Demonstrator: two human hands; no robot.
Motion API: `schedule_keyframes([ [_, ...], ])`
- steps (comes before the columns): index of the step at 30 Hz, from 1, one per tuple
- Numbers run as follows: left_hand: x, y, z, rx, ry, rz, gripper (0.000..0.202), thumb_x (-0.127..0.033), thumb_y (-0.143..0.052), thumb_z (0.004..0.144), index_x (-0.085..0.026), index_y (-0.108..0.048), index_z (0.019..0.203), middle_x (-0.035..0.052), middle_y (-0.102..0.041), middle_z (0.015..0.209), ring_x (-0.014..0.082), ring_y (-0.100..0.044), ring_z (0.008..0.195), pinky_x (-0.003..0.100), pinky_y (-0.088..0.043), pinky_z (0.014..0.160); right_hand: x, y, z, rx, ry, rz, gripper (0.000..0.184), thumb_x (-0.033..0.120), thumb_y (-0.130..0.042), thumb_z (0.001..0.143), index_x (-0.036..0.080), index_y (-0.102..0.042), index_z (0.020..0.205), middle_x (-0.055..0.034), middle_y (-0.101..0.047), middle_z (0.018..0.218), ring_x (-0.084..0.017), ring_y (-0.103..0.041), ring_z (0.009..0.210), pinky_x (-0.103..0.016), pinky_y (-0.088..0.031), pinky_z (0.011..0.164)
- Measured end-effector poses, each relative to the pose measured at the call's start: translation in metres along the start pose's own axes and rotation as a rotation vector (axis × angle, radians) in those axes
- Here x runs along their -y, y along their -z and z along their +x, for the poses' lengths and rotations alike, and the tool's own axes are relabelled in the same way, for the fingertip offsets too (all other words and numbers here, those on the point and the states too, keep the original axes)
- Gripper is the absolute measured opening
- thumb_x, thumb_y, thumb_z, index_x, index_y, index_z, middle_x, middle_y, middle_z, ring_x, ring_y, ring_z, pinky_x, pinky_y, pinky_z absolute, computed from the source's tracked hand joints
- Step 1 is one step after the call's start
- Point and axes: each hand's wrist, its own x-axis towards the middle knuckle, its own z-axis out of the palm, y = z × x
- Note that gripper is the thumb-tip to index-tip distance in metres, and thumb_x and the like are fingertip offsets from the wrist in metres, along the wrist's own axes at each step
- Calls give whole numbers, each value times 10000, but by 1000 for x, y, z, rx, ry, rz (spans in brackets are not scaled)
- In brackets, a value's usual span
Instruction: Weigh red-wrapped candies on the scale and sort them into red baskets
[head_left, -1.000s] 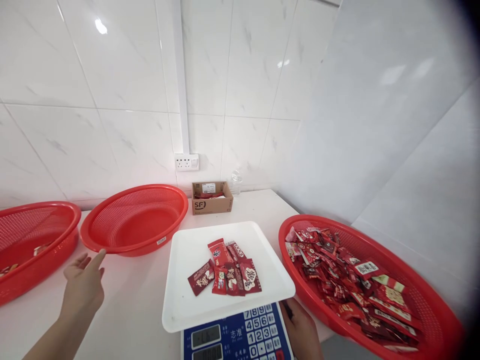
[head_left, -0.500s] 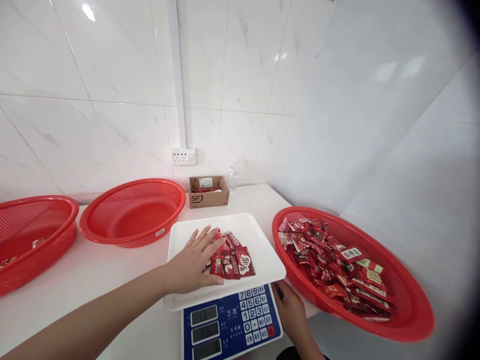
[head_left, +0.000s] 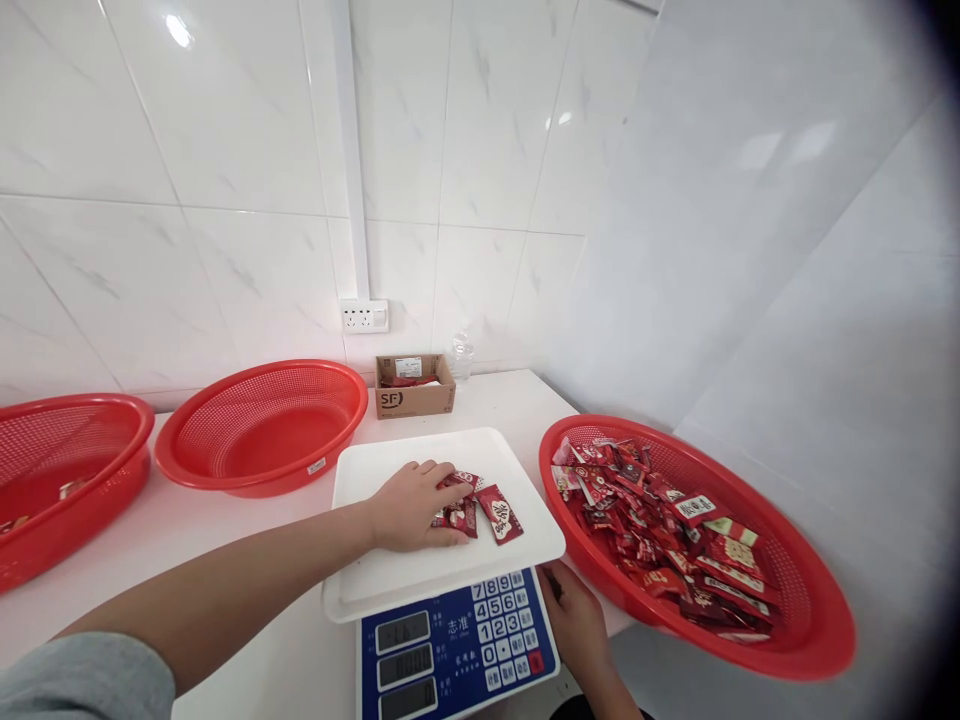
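Left hand [head_left: 414,508] cupped over small red printed sachets [head_left: 501,514] on the white rectangular tray [head_left: 382,585]; can't tell whether it's gripping. Light, curved fingers should control them best! Right hand [head_left: 579,612] at the blue-faced scale [head_left: 450,665], grip hidden. On the right, red perforated basin [head_left: 814,650], heaped with packets; far, brown cardboard box [head_left: 415,402], red packets inside.

Tight right, roomier far edge

The right basket [head_left: 821,645] crowds the right edge of the tray [head_left: 517,485]; lower down, the right hand [head_left: 577,615] plugs the gap beside the scale [head_left: 457,660]. The left hand [head_left: 412,508] blocks the middle, its forearm [head_left: 277,570] crossing the left edge. From here, there's room over the far edge, short of the cardboard box [head_left: 415,402].
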Motion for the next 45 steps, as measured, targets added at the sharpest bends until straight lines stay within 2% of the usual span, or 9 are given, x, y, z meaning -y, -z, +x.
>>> schedule_keyframes([
  [6, 1, -4, -1, -39, 5, 31, 479, -596, -360, 849, -205, -580, 1019, 83, -586, 1035, 237, -563, 903, 342, -467, 688, -3, -1, -1, -5, 8, 3, 358, 461, -380, 852, 205, -629, 836, -70, -697, 861, -204, -632, 770, -256, -449, 652],
  [14, 1, -3, -7, -148, 30, -34, 334, -427, -354, 910, -196, -592, 875, 45, -631, 856, 180, -595, 793, 284, -456, 658, -2, -1, 0, -8, 16, 18, 345, 466, -392, 842, 219, -632, 815, -57, -700, 837, -206, -633, 746, -255, -449, 624],
  [20, 16, 25, -14, -290, 282, -225, 333, -444, -381, 892, -200, -577, 780, 9, -617, 788, 134, -582, 684, 247, -443, 622, -5, -3, 1, -7, 11, 11, 344, 468, -386, 844, 223, -626, 819, -59, -696, 839, -211, -630, 754, -263, -448, 630],
  [23, 35, 44, -20, -347, 387, -227, 340, -468, -383, 877, -208, -556, 744, -8, -614, 791, 120, -576, 662, 238, -438, 625, -7, -4, 1, -3, 20, 17, 348, 469, -380, 848, 220, -621, 819, -62, -694, 840, -212, -627, 754, -266, -449, 638],
  [26, 61, 59, -30, -368, 505, -109, 338, -489, -377, 866, -217, -537, 744, -13, -617, 812, 129, -572, 653, 245, -419, 599, -7, -4, 1, -6, 19, 15, 351, 473, -382, 847, 217, -620, 821, -66, -693, 838, -216, -627, 751, -266, -448, 630],
  [30, 97, 72, -49, -313, 648, 108, 350, -510, -347, 860, -223, -516, 751, 7, -620, 817, 173, -579, 692, 256, -366, 522, -6, -3, 0, 4, 21, 18, 354, 475, -378, 850, 217, -621, 839, -67, -694, 860, -216, -629, 770, -268, -453, 642],
  [35, 127, 75, -69, -167, 766, 210, 413, -558, -294, 857, -217, -501, 752, 41, -621, 841, 214, -586, 738, 276, -361, 512, -8, -4, 1, -3, 16, 12, 355, 476, -383, 844, 223, -630, 867, -64, -697, 876, -218, -633, 781, -273, -459, 653],
  [40, 138, 68, -77, -66, 778, 238, 416, -522, -276, 869, -204, -544, 871, 81, -605, 914, 256, -570, 871, 300, -403, 564, -8, -4, 3, 3, 6, 6, 353, 476, -385, 840, 232, -637, 879, -55, -700, 890, -216, -635, 795, -274, -458, 661],
  [45, 129, 58, -64, -64, 703, 197, 397, -466, -313, 878, -190, -568, 1005, 118, -585, 1068, 296, -513, 1015, 365, -451, 659, -7, -3, 1, 6, 8, 13, 344, 471, -385, 845, 230, -628, 873, -55, -698, 895, -214, -633, 791, -275, -457, 658],
])
